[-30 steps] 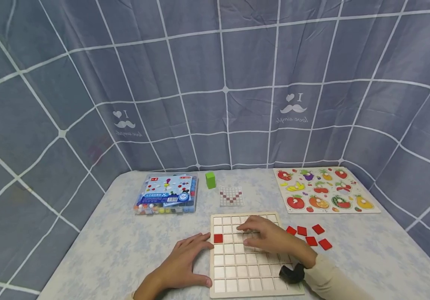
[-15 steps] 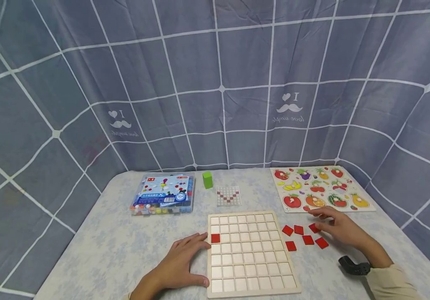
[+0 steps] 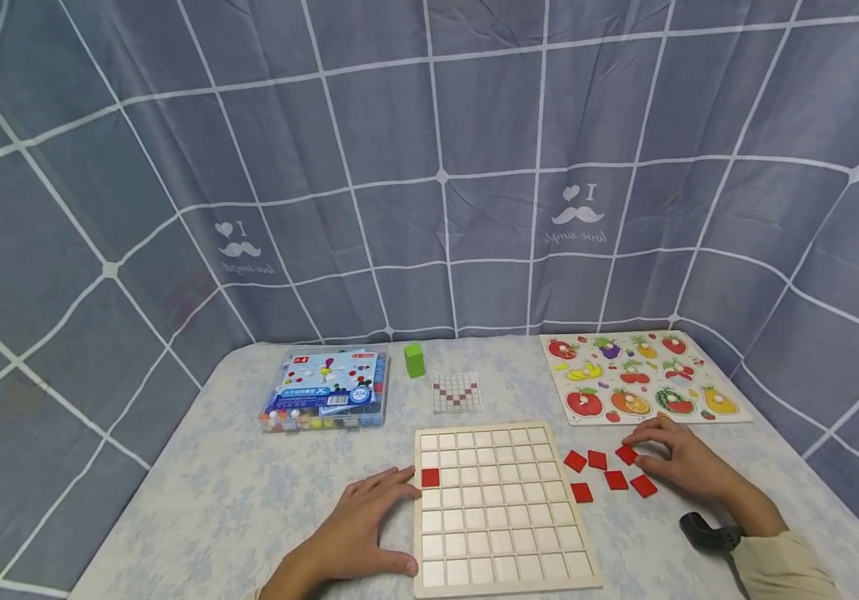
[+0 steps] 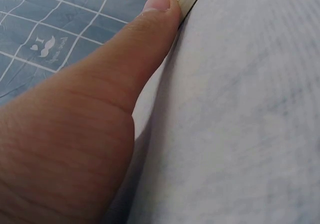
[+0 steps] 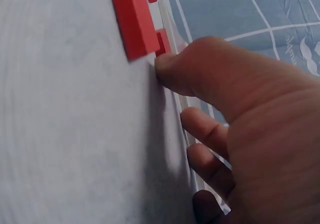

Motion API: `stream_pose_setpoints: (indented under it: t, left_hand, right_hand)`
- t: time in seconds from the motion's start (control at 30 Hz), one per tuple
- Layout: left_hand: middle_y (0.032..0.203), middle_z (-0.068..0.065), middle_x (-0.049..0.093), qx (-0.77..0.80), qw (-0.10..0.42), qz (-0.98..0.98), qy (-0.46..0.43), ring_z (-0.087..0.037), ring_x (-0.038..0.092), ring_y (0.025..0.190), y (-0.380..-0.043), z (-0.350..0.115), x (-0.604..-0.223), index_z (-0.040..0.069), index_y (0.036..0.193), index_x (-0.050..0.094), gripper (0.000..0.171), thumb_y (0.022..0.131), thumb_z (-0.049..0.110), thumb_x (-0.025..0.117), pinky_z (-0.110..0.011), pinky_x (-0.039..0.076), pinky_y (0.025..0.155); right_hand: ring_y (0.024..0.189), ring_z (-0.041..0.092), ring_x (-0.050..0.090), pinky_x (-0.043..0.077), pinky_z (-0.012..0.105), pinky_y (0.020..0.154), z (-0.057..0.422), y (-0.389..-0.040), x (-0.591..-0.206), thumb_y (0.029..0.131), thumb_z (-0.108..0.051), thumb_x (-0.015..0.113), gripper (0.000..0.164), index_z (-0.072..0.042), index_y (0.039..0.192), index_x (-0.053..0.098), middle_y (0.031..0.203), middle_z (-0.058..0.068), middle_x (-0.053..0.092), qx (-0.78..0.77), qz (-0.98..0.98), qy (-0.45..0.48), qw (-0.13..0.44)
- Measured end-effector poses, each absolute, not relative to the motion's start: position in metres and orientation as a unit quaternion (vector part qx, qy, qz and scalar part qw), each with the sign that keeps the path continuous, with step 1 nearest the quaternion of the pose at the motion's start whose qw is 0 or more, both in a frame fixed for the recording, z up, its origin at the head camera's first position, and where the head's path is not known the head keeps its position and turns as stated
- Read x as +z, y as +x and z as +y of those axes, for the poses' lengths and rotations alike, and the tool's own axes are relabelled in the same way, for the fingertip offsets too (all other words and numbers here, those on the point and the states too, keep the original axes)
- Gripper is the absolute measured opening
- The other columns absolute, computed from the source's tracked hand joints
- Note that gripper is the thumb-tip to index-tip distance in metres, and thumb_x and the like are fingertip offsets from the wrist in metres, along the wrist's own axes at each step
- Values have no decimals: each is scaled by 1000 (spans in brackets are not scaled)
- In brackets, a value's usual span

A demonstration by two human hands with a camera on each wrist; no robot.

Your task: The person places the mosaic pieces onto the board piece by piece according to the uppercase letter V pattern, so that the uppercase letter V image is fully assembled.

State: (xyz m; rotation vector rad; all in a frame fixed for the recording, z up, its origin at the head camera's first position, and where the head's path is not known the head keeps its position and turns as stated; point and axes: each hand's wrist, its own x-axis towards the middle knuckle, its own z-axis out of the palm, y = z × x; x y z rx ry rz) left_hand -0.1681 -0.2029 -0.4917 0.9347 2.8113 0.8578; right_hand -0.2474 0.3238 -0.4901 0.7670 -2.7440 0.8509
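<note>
While my left hand (image 3: 354,527) rests against the left edge of the pale wooden grid board (image 3: 499,496), thumb and fingers spread and relaxed, not clenched on anything, my right hand (image 3: 684,464) is out to the right of that board at a flat red square tile (image 3: 626,454). Thumb and index finger are right up at that tile, but my thumb blocks the spot in the right wrist view, so honestly can't tell if it's properly pinched. Five more loose red tiles (image 3: 597,459) lie flat right of the board, and a single inset red tile (image 3: 430,477) sits in its leftmost column, third row from the far edge. Just beyond the board there's a small white card with a red V on a grid (image 3: 456,382), plus a bright green rectangular block (image 3: 414,361) further back. Beyond it to the left: a clear plastic box with a blue label (image 3: 332,375). Beyond it to the right: a flat fruit-picture puzzle board (image 3: 654,379).
</note>
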Motion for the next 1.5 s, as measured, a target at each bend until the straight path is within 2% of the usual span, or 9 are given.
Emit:
stream_pose_setpoints:
  t: [0.13,0.27,0.5,0.73,0.87,1.07,1.33,1.5]
  left_hand:
    - [160,2,36,273,26,912,304,-28,31,146,-168,-202,-491,31,139,53,80,75,74,72,-63,28,103]
    - [160,3,36,275,27,912,305,-28,30,146,-169,-201,-491,32,140,52,79,75,74,72,-62,28,103]
    - [160,2,37,275,25,912,304,-28,31,146,-167,-202,-491,30,139,53,80,75,73,73,-62,28,103]
    - [160,3,36,276,31,912,301,-26,30,147,-167,-202,-490,31,139,53,79,75,74,73,-63,28,103]
    - [160,4,36,273,32,913,301,-26,30,147,-168,-203,-491,32,139,52,79,75,75,72,-63,27,104]
    - [161,5,35,265,33,917,297,-26,29,148,-168,-202,-491,32,140,51,79,76,75,71,-62,27,105]
    - [161,4,35,259,31,919,295,-27,30,147,-168,-201,-490,33,141,51,80,76,76,70,-62,28,104]
    - [161,2,35,256,26,920,297,-28,31,146,-168,-201,-489,33,140,51,81,74,76,70,-62,29,103]
  right_hand:
    - [100,27,57,46,56,85,323,-246,-492,80,-8,85,27,-21,101,75,107,-1,58,277,-920,257,103]
    - [99,31,56,44,56,84,323,-244,-491,79,-9,87,27,-22,99,74,106,-2,59,273,-924,245,109]
    - [98,29,56,45,54,83,319,-244,-489,80,-12,87,25,-22,98,73,105,-3,59,263,-927,242,115]
    - [95,18,57,49,43,82,318,-242,-490,80,-13,86,23,-20,99,75,100,-9,61,256,-927,242,131]
    - [97,14,57,50,40,85,318,-244,-491,82,-14,85,22,-19,101,75,101,-11,62,259,-932,223,121]
    - [96,13,57,49,32,85,316,-243,-491,84,-18,85,22,-19,103,74,100,-9,61,275,-938,186,104]
    - [87,18,60,53,30,74,308,-244,-483,81,-13,86,25,-12,102,73,98,-2,68,283,-937,164,119]
    - [88,21,60,53,31,74,294,-244,-476,82,-11,85,22,-11,101,73,99,0,68,303,-931,169,110]
